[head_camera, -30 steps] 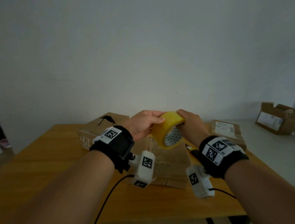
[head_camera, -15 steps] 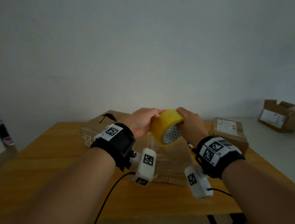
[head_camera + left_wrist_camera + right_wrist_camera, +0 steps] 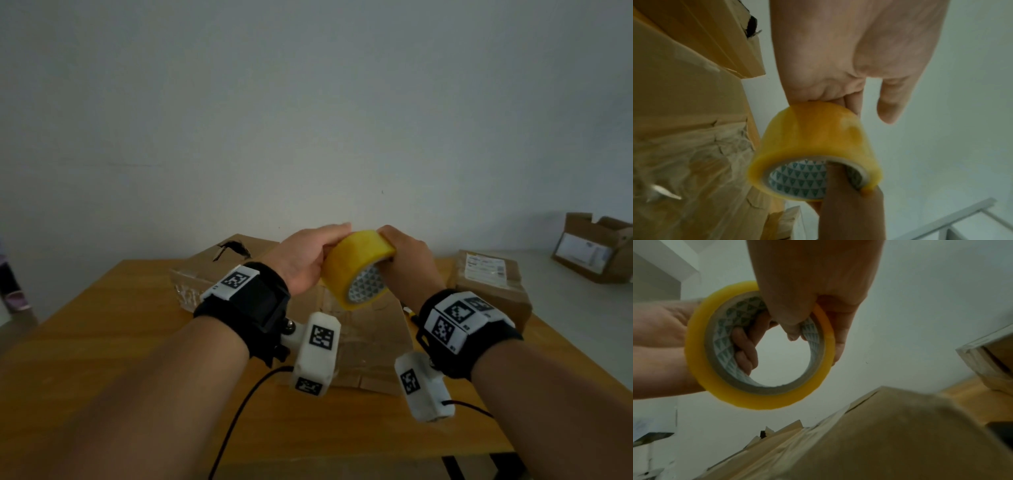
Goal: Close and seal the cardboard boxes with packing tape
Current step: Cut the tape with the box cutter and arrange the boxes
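Note:
Both hands hold a yellow roll of packing tape (image 3: 356, 270) in the air above a closed cardboard box (image 3: 373, 346) whose top shows crinkled clear tape. My left hand (image 3: 305, 263) grips the roll from the left, its fingers (image 3: 745, 345) hooked through the patterned core and its thumb (image 3: 894, 100) sticking out free. My right hand (image 3: 407, 260) pinches the roll's right side, thumb (image 3: 791, 321) inside the core and fingers outside the rim. No loose tape end is visible.
On the wooden table (image 3: 102, 342) a box with a torn hole (image 3: 222, 267) stands at the back left and a labelled box (image 3: 489, 284) at the right. A small dark tool (image 3: 412, 315) lies beside the middle box. An open box (image 3: 596, 253) sits on the white surface far right.
Both hands have lifted the tape roll slightly higher over the middle box. Their hold on the roll looks the same.

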Motion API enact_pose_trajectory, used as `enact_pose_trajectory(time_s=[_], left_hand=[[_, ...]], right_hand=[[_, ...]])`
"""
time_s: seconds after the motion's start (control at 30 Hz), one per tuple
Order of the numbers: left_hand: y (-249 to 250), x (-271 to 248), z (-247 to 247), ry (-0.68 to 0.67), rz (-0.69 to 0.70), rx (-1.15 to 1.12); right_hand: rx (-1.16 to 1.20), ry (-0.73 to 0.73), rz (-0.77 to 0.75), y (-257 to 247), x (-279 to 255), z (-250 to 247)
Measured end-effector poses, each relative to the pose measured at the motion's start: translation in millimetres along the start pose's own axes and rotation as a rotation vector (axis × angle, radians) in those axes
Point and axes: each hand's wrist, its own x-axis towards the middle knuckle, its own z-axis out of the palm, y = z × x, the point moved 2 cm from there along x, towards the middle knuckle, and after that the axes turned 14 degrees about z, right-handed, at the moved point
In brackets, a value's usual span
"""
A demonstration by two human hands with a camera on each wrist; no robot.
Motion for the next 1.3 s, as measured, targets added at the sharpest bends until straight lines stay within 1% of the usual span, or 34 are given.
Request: enact_pose_trajectory(time_s=[0.07,0.27,0.33,0.47,0.53,0.6,0.63,0.67,0.73,0.83,1.0,1.17,1.3], left_hand=[[0,2,-1,0.015,-0.003,0.031],[0,-2,-2,-0.081,-0.008,0.011],[1,-4,-2,-0.088,0.003,0.048],[4,-8,-5,-0.158,0.008,0.277],[5,-9,-7,-0.155,0.049,0.374],[8,-8,-7,-0.095,0.120,0.507],[10,-7,-6,-0.057,0.155,0.581],[11,-6,-5,-0.015,0.181,0.654],[14,-5,-3,0.026,0.210,0.749],[16,-5,1,0.000,0.218,0.818],[14,-3,7,0.007,0.230,0.935],[13,1,7,0.025,0.232,1.028],[13,0,8,0.034,0.236,1.080]], right_hand=[[0.008,-0.001,0.001,-1,0,-1],[0.040,0.008,-0.013,1,-1,-1],[0.102,0.005,0.012,4,0,1],[0.335,-0.041,0.084,11,5,2],[0.282,-0.111,0.100,11,8,2],[0.200,-0.190,0.120,8,9,-1],[0.226,-0.216,0.114,5,9,-4],[0.260,-0.210,0.094,1,8,-7],[0.271,-0.121,0.050,-8,6,-12],[0.157,0.003,-0.018,-21,3,-11],[0.073,0.124,-0.117,-24,-1,-10],[-0.071,0.151,-0.174,-28,0,-9],[-0.083,0.143,-0.165,-29,0,-9]])
